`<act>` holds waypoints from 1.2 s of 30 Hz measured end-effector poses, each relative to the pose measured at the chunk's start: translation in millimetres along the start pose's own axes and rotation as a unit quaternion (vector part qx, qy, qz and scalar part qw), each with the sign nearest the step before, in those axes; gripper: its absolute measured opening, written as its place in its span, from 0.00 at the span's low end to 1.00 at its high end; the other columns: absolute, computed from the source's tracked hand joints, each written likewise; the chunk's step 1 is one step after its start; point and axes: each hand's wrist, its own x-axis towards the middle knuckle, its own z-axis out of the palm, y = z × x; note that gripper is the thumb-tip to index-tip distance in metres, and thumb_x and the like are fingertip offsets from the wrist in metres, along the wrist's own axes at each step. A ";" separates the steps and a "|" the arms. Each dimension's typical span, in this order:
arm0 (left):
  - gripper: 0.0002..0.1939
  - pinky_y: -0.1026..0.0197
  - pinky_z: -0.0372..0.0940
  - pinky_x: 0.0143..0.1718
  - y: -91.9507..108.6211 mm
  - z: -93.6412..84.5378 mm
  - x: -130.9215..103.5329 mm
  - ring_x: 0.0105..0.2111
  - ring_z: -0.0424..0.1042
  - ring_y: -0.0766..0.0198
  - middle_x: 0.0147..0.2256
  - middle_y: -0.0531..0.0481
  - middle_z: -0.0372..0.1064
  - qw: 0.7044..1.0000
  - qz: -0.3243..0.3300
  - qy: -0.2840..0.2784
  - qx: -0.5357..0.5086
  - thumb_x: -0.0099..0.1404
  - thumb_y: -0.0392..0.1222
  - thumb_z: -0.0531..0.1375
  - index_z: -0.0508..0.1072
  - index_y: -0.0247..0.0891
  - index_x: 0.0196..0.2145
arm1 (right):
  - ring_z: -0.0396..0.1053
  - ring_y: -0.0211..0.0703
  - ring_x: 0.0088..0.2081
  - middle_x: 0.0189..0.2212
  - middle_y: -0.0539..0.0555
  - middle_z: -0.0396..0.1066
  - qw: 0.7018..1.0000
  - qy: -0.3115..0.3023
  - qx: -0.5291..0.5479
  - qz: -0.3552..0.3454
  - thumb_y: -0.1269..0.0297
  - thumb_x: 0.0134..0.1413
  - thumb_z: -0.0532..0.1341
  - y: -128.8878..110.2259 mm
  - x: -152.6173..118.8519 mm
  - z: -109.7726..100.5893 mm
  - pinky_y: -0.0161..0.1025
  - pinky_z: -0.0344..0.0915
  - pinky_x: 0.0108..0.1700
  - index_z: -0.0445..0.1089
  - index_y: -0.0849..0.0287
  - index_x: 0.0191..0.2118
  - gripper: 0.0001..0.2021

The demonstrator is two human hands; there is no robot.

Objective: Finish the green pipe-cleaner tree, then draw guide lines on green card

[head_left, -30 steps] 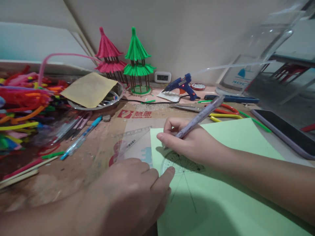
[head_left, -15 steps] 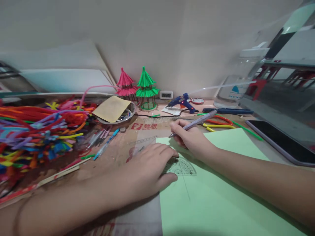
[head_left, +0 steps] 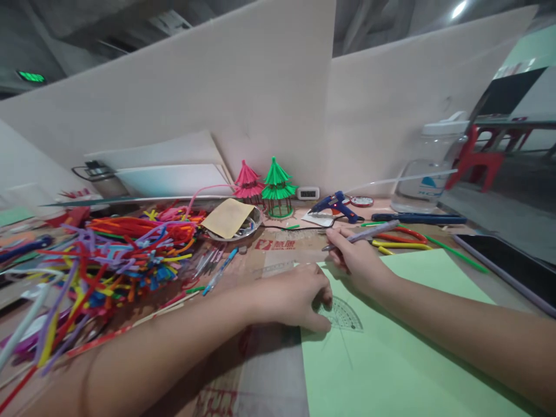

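Note:
My left hand (head_left: 295, 296) rests at the left edge of the green paper (head_left: 382, 370), its fingers curled and its thumb apart. They hold the left side of a clear protractor (head_left: 347, 316), partly hiding it. A thin straight line runs down the paper from under the protractor. My right hand (head_left: 358, 263) grips a purple-grey pen (head_left: 371, 231) near the paper's top edge. The pen's tip points left and lies just above that edge; I cannot tell whether it touches anything. Beyond my left hand, a clear ruler (head_left: 273, 267) lies partly in view.
Pipe cleaners (head_left: 134, 249) pile up on the left. At the back stand a green tower model (head_left: 278, 191), a pink one (head_left: 249, 182) and a glue gun (head_left: 334, 204). To the right are pliers (head_left: 403, 246), a phone (head_left: 508, 266) and a water bottle (head_left: 421, 174).
The view has tilted up and shifted, so the table things appear lower and further right. My left fingers are more curled at the protractor. My right hand still holds the pen.

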 end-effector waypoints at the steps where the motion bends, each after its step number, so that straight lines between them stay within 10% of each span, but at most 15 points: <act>1: 0.18 0.61 0.66 0.41 -1.5 1.2 0.9 0.43 0.72 0.57 0.45 0.48 0.70 1.000 0.008 0.003 -0.006 0.58 0.46 0.68 0.76 0.39 0.46 | 0.49 0.29 0.14 0.11 0.41 0.57 1.000 0.001 0.000 0.001 0.51 0.56 0.65 0.1 0.2 0.3 0.30 0.42 0.18 0.59 0.55 0.26 0.18; 10: 0.29 0.63 0.64 0.35 -1.1 2.0 0.6 0.39 0.73 0.59 0.44 0.49 0.73 0.999 0.009 -0.025 -0.046 0.59 0.43 0.63 0.71 0.41 0.59 | 0.50 0.29 0.13 0.10 0.41 0.56 1.000 0.012 -0.003 -0.008 0.53 0.52 0.66 1.0 3.1 1.0 0.29 0.44 0.16 0.58 0.55 0.24 0.18; 18: 0.29 0.60 0.66 0.41 0.6 -1.9 1.5 0.45 0.71 0.55 0.52 0.46 0.68 0.999 -0.026 -0.032 -0.009 0.55 0.48 0.67 0.70 0.40 0.53 | 0.48 0.30 0.13 0.10 0.40 0.56 1.000 0.002 -0.014 -0.007 0.52 0.54 0.64 3.1 6.4 -1.3 0.29 0.43 0.15 0.59 0.54 0.26 0.17; 25: 0.18 0.64 0.63 0.31 -1.9 -11.2 -4.1 0.36 0.74 0.61 0.40 0.53 0.74 0.989 -0.035 -0.043 -0.135 0.60 0.46 0.64 0.68 0.42 0.47 | 0.48 0.29 0.13 0.10 0.41 0.57 1.000 0.001 -0.028 -0.003 0.52 0.55 0.64 2.6 5.7 -1.7 0.29 0.43 0.15 0.60 0.55 0.26 0.16; 29: 0.17 0.62 0.66 0.39 -42.5 -54.5 -25.8 0.42 0.75 0.58 0.44 0.50 0.76 0.987 -0.081 0.130 -0.044 0.65 0.45 0.59 0.71 0.42 0.51 | 0.48 0.29 0.13 0.10 0.40 0.55 1.000 -0.007 -0.014 -0.007 0.49 0.54 0.64 6.3 5.2 -0.9 0.28 0.44 0.16 0.58 0.55 0.26 0.19; 32: 0.20 0.60 0.65 0.38 -89.1 -81.3 -39.7 0.44 0.76 0.53 0.45 0.43 0.78 0.911 -0.235 0.319 0.117 0.67 0.44 0.56 0.71 0.38 0.55 | 0.47 0.28 0.12 0.10 0.39 0.54 1.000 -0.024 -0.005 -0.005 0.47 0.53 0.65 9.6 5.1 -1.0 0.28 0.43 0.16 0.58 0.54 0.26 0.20; 36: 0.20 0.61 0.65 0.38 -125.6 -87.8 -40.6 0.44 0.78 0.54 0.47 0.44 0.79 0.894 -0.288 0.310 0.144 0.66 0.40 0.56 0.73 0.39 0.55 | 0.48 0.28 0.12 0.10 0.40 0.56 0.999 -0.031 -0.009 -0.002 0.46 0.53 0.67 11.0 4.3 -1.9 0.28 0.42 0.16 0.58 0.55 0.26 0.21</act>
